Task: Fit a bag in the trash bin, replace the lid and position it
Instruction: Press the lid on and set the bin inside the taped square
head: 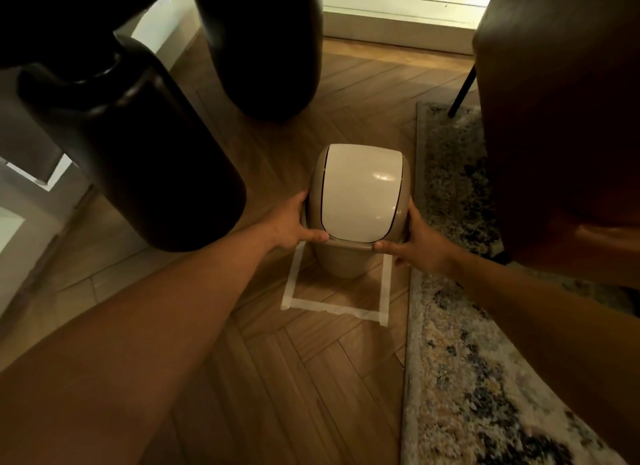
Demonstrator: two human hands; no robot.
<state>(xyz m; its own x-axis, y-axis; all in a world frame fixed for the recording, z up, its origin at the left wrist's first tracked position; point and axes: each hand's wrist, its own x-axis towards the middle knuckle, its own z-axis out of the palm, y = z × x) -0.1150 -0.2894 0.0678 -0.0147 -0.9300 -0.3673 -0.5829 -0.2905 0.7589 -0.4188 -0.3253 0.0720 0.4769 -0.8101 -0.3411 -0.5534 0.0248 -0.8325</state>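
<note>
Left hand (294, 224) and right hand (420, 241) grip the lidded beige swing-top trash bin (341, 260) by its sides, inside the floor's taped square (332, 307).

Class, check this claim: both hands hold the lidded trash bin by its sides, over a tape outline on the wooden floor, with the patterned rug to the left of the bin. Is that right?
One detail is wrong. In the head view the rug lies to the right of the trash bin, not the left. Both the left hand and the right hand do hold its sides over the tape outline.
</note>
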